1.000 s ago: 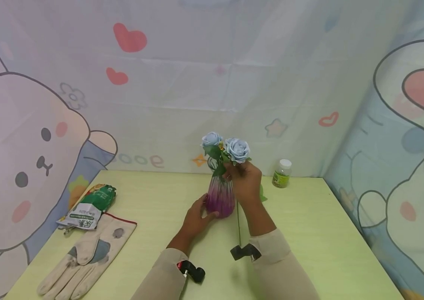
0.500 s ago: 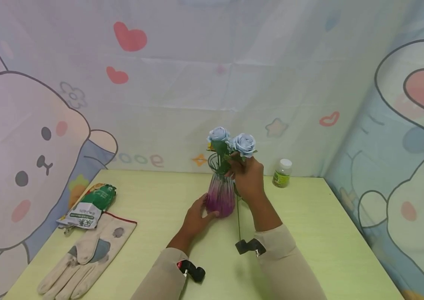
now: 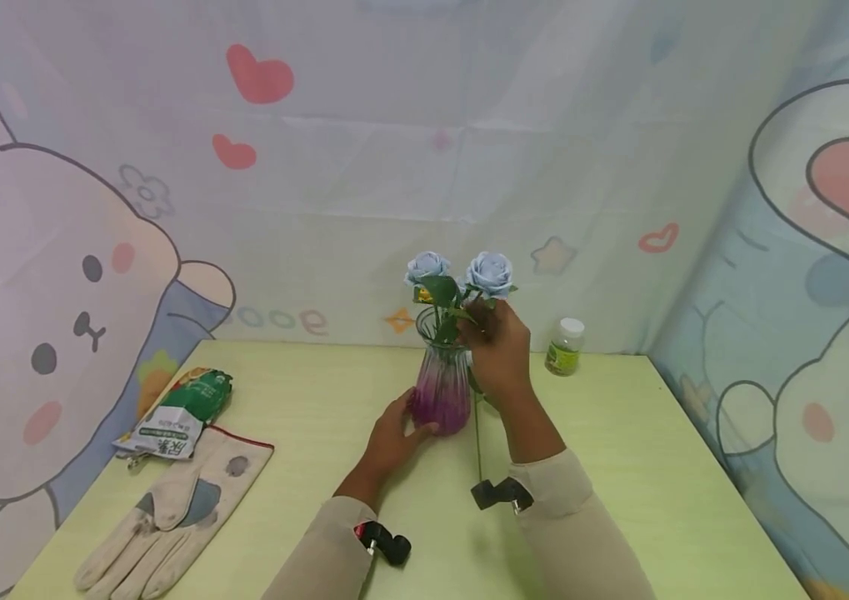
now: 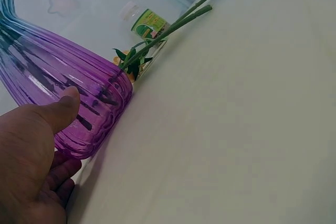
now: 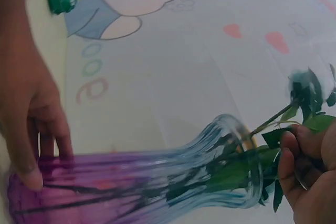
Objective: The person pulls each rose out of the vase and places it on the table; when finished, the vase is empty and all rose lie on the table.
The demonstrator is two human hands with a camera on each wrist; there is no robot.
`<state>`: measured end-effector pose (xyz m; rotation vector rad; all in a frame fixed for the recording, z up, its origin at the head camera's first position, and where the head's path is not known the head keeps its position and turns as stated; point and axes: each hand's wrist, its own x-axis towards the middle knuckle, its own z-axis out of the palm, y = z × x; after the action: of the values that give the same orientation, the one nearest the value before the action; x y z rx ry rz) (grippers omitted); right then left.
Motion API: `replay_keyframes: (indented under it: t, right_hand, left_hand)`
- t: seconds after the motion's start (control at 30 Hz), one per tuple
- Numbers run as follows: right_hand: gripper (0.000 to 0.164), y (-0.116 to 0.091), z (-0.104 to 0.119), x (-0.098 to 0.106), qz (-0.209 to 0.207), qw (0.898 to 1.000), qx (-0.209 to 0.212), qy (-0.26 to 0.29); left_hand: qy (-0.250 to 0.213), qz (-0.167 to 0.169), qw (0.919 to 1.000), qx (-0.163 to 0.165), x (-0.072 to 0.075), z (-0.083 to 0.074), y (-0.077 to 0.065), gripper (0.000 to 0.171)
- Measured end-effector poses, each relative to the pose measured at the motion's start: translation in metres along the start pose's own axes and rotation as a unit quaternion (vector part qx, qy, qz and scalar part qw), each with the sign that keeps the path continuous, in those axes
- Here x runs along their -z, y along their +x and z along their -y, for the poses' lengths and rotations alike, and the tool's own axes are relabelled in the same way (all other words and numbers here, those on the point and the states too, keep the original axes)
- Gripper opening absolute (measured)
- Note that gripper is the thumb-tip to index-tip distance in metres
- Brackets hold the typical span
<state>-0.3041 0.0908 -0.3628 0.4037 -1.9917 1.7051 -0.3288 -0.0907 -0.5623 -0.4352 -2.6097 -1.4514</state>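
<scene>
A ribbed glass vase (image 3: 441,392), purple at the base and clear toward the flared mouth, stands on the table. My left hand (image 3: 392,437) grips it low down, thumb on the near side. Two light blue roses rise over the mouth, a left rose (image 3: 427,265) and a right rose (image 3: 490,274), among green leaves (image 3: 439,290). Just right of the rim, my right hand (image 3: 502,350) pinches the greenery below the right rose; in the right wrist view thumb and finger meet at a leaf (image 5: 275,137). Dark stems (image 5: 79,205) show through the glass.
Loose green stems (image 4: 181,22) with leaves lie right of the vase. Behind stands a small white-capped bottle (image 3: 565,346). At the left are a green and white packet (image 3: 177,412) and a stained work glove (image 3: 192,500). A printed cloth (image 3: 364,183) hangs behind the table.
My right hand has moved slightly up and to the right, and the right rose has risen with it. The two roses now stand further apart. My left hand keeps its place on the vase.
</scene>
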Motion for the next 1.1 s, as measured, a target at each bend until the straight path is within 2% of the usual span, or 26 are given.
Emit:
replay_keyframes:
  t: [0.17, 0.3, 0.4, 0.47, 0.53, 0.63, 0.87, 1.1]
  right_hand:
    - [0.028, -0.0018, -0.0029, -0.0031, -0.047, 0.996, 0.065, -0.039]
    - [0.010, -0.0043, -0.0055, -0.0049, -0.053, 0.995, 0.082, -0.032]
    - [0.015, -0.0045, -0.0063, -0.0056, -0.044, 0.996, 0.072, 0.001]
    - [0.013, -0.0038, -0.0065, -0.0061, -0.041, 0.997, 0.051, 0.034]
    - [0.011, -0.0033, -0.0058, -0.0060, -0.050, 0.996, 0.022, 0.067]
    - [0.018, -0.0029, -0.0058, -0.0060, -0.071, 0.992, 0.002, 0.102]
    - [0.020, -0.0032, -0.0089, -0.0061, -0.098, 0.989, 0.046, 0.096]
    - [0.011, -0.0068, -0.0079, -0.0041, -0.104, 0.991, 0.043, 0.078]
  left_hand:
    - [-0.005, -0.002, 1.0000, -0.001, 0.0007, -0.0015, -0.0002, 0.083]
    - [-0.002, 0.000, 1.0000, 0.003, -0.0006, -0.0004, -0.0024, 0.083]
    - [-0.001, -0.001, 1.0000, -0.001, -0.0011, 0.0001, -0.0034, 0.083]
    - [-0.003, -0.005, 1.0000, -0.004, -0.0007, -0.0003, -0.0038, 0.083]
    - [-0.005, -0.005, 1.0000, -0.005, -0.0003, -0.0005, -0.0037, 0.083]
    - [-0.007, -0.003, 1.0000, -0.004, 0.0000, -0.0001, -0.0037, 0.083]
    - [-0.003, -0.002, 1.0000, -0.005, 0.0012, 0.0003, -0.0030, 0.083]
    - [-0.007, -0.003, 0.9999, -0.012, 0.0024, -0.0019, -0.0028, 0.083]
